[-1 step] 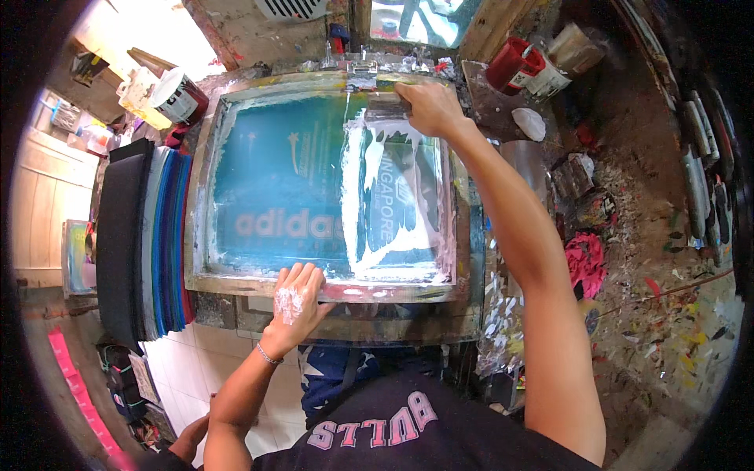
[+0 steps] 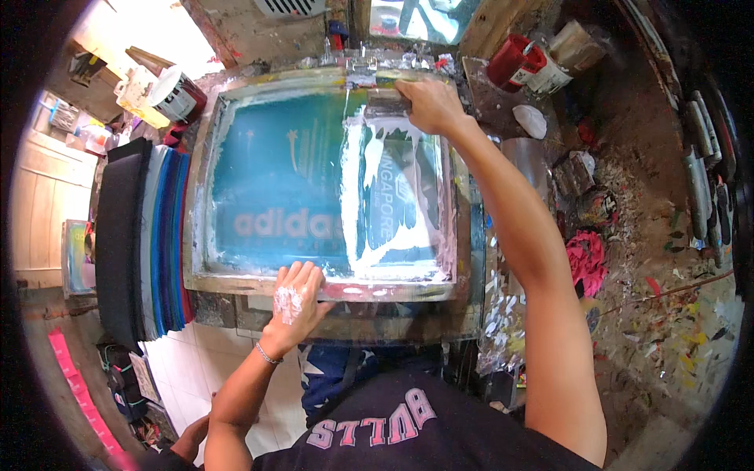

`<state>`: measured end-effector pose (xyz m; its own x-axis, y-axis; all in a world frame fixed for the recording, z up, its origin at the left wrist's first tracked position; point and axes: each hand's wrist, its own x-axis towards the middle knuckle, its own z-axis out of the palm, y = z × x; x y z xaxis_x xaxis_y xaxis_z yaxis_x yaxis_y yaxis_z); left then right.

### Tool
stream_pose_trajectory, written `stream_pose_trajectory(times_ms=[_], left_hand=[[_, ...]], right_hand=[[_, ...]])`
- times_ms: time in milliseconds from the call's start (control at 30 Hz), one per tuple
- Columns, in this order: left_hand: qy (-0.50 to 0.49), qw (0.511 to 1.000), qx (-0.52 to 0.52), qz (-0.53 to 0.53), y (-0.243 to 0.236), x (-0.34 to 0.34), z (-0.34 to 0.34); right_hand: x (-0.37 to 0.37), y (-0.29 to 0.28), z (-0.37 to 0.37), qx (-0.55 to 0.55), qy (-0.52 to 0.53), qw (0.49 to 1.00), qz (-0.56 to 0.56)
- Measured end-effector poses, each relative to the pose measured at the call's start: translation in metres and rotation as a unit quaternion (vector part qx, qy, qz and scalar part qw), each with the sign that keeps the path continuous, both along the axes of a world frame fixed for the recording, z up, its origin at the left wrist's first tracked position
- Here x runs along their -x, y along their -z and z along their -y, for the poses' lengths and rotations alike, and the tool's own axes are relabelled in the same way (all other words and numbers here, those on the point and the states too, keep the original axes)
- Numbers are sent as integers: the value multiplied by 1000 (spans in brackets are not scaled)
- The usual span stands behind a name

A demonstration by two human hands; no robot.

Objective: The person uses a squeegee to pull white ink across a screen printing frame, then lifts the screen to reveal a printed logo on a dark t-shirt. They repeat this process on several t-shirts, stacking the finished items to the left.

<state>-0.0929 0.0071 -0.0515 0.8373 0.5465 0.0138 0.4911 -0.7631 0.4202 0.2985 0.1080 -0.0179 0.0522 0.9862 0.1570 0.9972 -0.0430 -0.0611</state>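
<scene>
A wooden-framed printing screen (image 2: pixel 279 180) with pale blue mesh lies before me, thick white ink (image 2: pixel 353 196) smeared over its right half. My left hand (image 2: pixel 298 290), white ink on its back, has its fingers curled over the frame's near edge. My right hand (image 2: pixel 428 106) grips the frame's far edge, right of a metal clamp (image 2: pixel 361 78) at the back. Both hands are closed on the frame.
Left stands a thick stack of dark and blue sheets (image 2: pixel 141 243), with a paint can (image 2: pixel 177 94) behind. Right are red containers (image 2: pixel 510 63), a pink rag (image 2: pixel 587 263) and a paint-stained surface (image 2: pixel 667 306). Another person's arm (image 2: pixel 188 439) shows at lower left.
</scene>
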Motion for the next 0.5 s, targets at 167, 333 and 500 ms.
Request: stream_pose_trajectory(times_ms=[167, 333, 500], left_hand=[[7, 1000, -8, 13, 5, -4, -6], [7, 999, -26, 31, 5, -6, -6], [8, 999, -33, 32, 7, -6, -5]], right_hand=[[9, 15, 34, 29, 59, 997, -46], [73, 1, 120, 11, 54, 996, -68], [125, 0, 191, 15, 11, 997, -79]])
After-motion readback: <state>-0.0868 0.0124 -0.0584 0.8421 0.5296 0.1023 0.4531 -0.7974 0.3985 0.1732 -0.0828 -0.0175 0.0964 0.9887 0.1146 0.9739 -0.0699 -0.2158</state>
